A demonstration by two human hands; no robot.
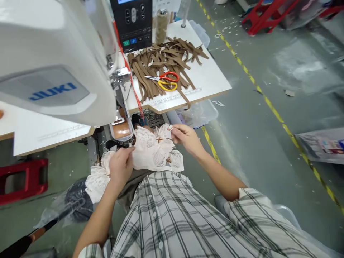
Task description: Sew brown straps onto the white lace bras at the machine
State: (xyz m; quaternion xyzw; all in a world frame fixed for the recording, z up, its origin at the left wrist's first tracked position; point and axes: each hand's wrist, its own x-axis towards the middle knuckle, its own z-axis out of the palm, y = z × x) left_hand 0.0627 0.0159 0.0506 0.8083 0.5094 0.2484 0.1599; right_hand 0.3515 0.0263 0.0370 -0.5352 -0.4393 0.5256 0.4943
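Observation:
White lace garment pieces with small brown bows lie over my lap, just below the arm of the sewing machine. My left hand is closed on the left edge of the lace, its fingertips partly hidden. On the other side, my right hand pinches the upper right edge of the lace between thumb and finger, where a small white bit shows. More white lace hangs left of my left hand.
Brown strips and red-and-yellow scissors lie on the white table. A control panel stands behind. Red stools and a plastic bag are on the floor.

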